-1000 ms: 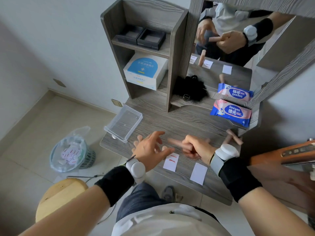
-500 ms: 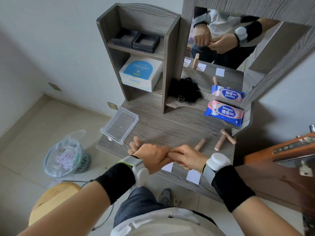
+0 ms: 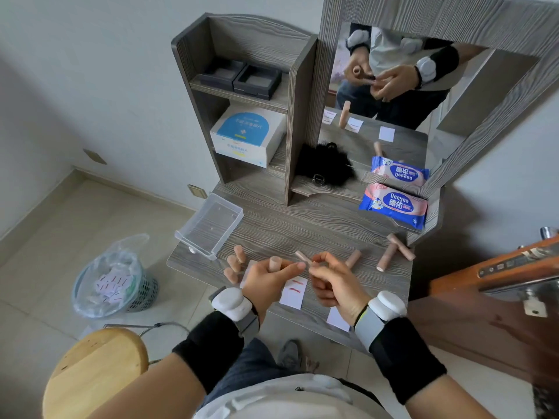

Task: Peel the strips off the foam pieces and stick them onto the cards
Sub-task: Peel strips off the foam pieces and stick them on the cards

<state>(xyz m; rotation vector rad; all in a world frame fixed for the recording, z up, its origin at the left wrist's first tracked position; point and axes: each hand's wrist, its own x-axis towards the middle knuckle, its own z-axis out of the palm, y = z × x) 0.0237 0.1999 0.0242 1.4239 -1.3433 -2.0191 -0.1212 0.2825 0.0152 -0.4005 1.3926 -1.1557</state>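
Head view, step: I judge a strip is being peeled off the held foam (image 3: 274, 263), above the front of the worktop (image 3: 302, 225).
Left hand (image 3: 266, 279): wrapped round the held foam, forefinger straight out towards the pinch.
Right hand (image 3: 332, 282): thumb and forefinger nipped on something small at the foam's far side. I take it for the strip, though it is too small to be sure.
Doubt: a pale pink length (image 3: 302, 256) between the hands may be strip or another foam; I cannot tell.
Doing it well: I would grip firmly without crushing the foam and draw the strip off slowly along its length so it neither tears nor curls onto itself. Then I would press it flat on the striped card (image 3: 292, 294) just below the hands.
Foam count: three left foams (image 3: 233, 264) beside the left hand, one held, then three right foams (image 3: 352, 258), the last two touching; seven.
Card count: three. These are a hidden card (image 3: 246, 269) mostly under the left hand, the striped card and a blank card (image 3: 336, 319).
Stuck strips (image 3: 295, 285): two red ones on the striped card.
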